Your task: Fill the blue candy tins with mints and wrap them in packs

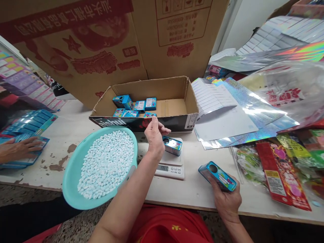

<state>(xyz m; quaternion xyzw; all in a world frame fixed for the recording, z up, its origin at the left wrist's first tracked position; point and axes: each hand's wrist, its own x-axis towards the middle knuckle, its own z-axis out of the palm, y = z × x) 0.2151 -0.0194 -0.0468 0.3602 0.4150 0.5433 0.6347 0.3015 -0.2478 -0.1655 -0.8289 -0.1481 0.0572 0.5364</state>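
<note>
My left hand (155, 133) hovers over a small white digital scale (170, 168), fingers pinched together; whether a candy sits between them I cannot make out. An open blue tin (172, 145) lies on the scale just right of that hand. My right hand (225, 197) grips a second blue tin (218, 176) with a colourful label, near the table's front edge. A turquoise basin (73, 175) full of small pale-blue candies (106, 163) sits to the left of the scale, overhanging the table edge.
A shallow cardboard tray (177, 116) behind the scale holds several blue tins (138, 106). A large printed carton (101, 44) stands behind it. Holographic sheets (253, 111) and snack packets (280, 172) lie at the right. Another person's hand (19, 148) rests on blue cards at the left.
</note>
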